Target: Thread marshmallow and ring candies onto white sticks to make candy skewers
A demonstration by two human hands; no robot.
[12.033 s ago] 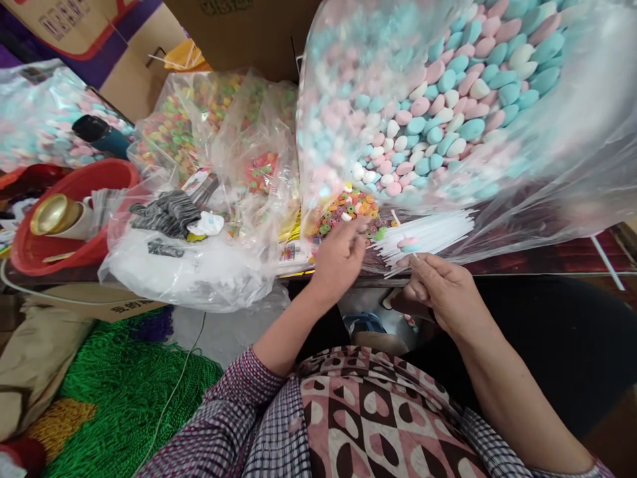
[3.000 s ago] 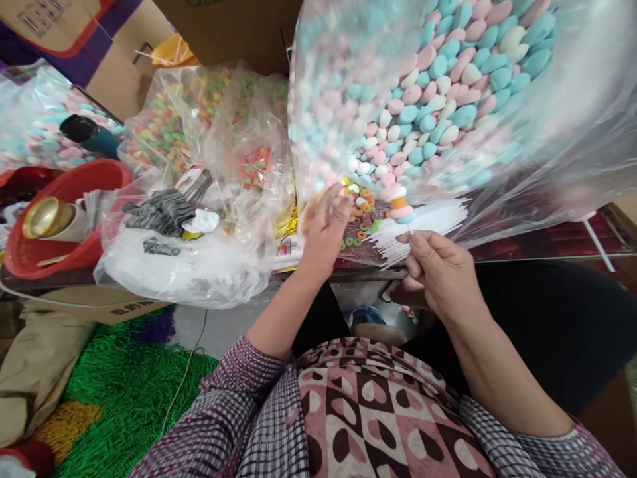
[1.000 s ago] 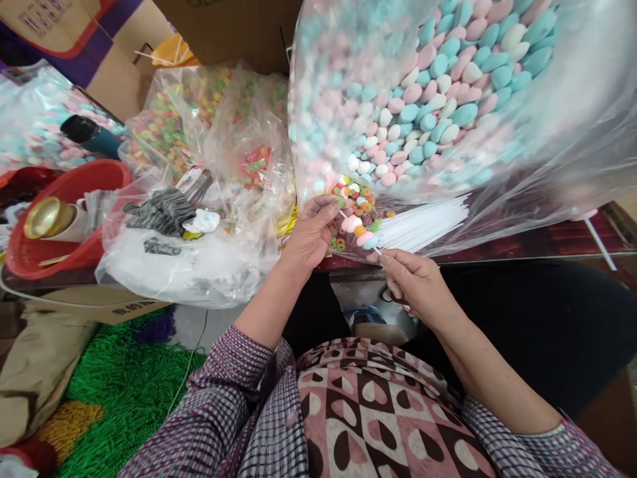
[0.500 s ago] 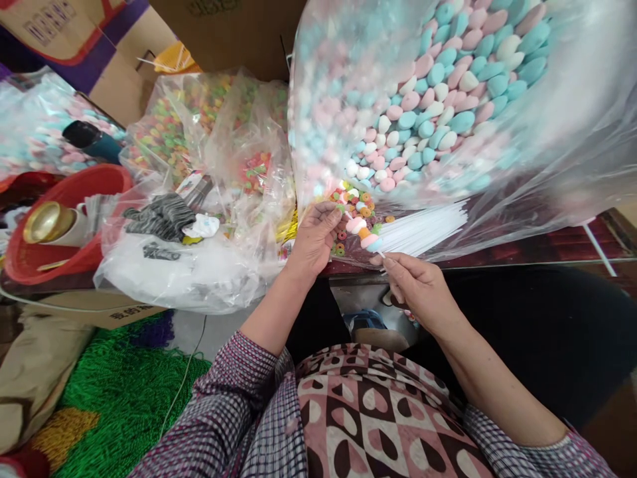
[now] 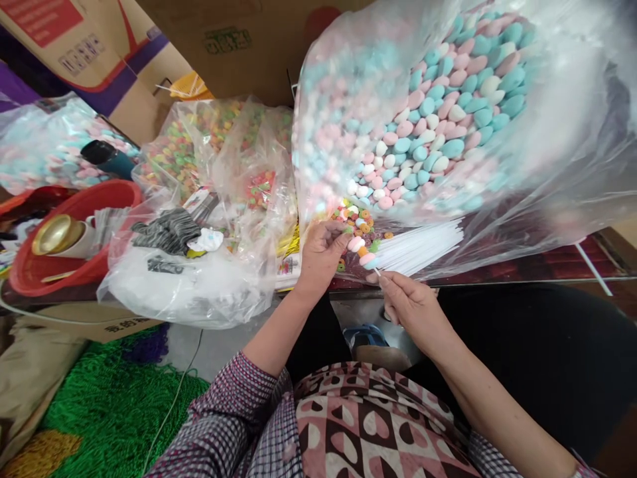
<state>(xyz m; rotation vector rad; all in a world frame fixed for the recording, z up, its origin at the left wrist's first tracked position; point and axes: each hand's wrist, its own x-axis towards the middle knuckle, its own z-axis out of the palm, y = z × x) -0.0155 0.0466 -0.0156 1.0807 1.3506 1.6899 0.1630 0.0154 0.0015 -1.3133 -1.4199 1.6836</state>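
Note:
My right hand [image 5: 412, 307] pinches the lower end of a thin white stick [image 5: 377, 271]. Threaded along that stick are pink, white and blue marshmallows [image 5: 369, 259] with an orange gummy ring [image 5: 363, 251] between them. At the stick's upper end, my left hand [image 5: 322, 257] has thumb and forefinger closed on a small green gummy ring [image 5: 347, 230]. Just behind the fingers lies a pile of colourful gummy rings [image 5: 365, 222]. A fan of white sticks [image 5: 423, 247] rests to the right of the pile.
A large clear bag of marshmallows [image 5: 438, 133] fills the back right. Bags of gummies [image 5: 199, 139] stand at back left, behind a plastic bag with a grey striped glove [image 5: 166, 232]. A red basin [image 5: 30, 269] holds a cup and a gold bowl. Cardboard boxes [image 5: 199, 53] rise behind.
The whole view has shifted, so the table sits slightly lower in the picture. Both hands keep their grips, and the left fingers stay at the stick's upper end.

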